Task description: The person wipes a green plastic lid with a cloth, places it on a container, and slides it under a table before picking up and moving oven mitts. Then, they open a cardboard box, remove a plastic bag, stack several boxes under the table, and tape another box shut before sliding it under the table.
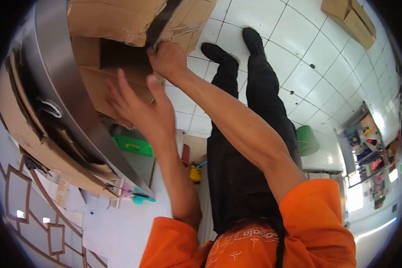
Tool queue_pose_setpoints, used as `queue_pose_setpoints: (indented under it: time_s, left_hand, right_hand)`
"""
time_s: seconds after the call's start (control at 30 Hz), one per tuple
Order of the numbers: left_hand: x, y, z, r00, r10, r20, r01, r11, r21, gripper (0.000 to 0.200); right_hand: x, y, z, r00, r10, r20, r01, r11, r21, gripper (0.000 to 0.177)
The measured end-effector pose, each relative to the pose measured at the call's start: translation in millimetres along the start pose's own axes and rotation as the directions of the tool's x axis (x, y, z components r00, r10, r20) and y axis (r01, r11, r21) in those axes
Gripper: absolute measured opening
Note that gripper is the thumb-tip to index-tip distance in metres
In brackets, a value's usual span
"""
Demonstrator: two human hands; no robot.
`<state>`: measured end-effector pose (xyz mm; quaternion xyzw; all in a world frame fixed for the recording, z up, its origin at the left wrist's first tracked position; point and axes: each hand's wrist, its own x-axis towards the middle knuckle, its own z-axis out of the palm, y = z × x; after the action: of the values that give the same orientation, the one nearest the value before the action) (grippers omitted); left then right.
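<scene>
Right hand [169, 59] grips the cardboard box [109, 20] at its edge, perhaps for keeping it steady
Left hand [143, 107] is open near the box opening, fingers spread; box is beside the metal edge [63, 62]

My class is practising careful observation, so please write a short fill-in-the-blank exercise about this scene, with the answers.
The right hand grips a brown box made of ____.
The empty hand, fingers spread, is the ____ one.
The short-sleeved shirt is coloured ____.
The shiny floor is laid with white ____.

Missing words: cardboard; left; orange; tiles.
</scene>
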<state>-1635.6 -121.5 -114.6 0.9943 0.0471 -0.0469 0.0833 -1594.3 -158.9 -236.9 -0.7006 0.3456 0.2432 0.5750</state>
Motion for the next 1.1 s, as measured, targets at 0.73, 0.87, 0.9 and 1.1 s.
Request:
queue_pose_setpoints:
  time_s: [0.73, 0.87, 0.9, 1.1]
  left_hand:
    - [33, -34, 147, 0.996, -0.082, -0.025, 0.085, 0.973, 0.212, 0.084]
    - [35, -47, 158, 0.992, 0.007, -0.127, 0.018, 0.980, 0.198, 0.082]
    - [38, -42, 154, 0.990, 0.014, -0.143, 0.018, 0.974, 0.225, 0.079]
    - [76, -35, 151, 0.952, 0.130, -0.276, -0.060, 0.967, 0.248, 0.071]
  right_hand:
    - [110, -35, -123, 0.447, -0.894, -0.045, 0.871, 0.446, -0.204, 0.051]
    - [92, -4, -103, 0.426, -0.890, 0.164, 0.840, 0.321, -0.438, 0.066]
    - [98, 3, -96, 0.419, -0.894, 0.159, 0.837, 0.313, -0.449, 0.066]
    - [155, -10, -52, 0.216, -0.975, 0.056, 0.897, 0.175, -0.405, 0.071]
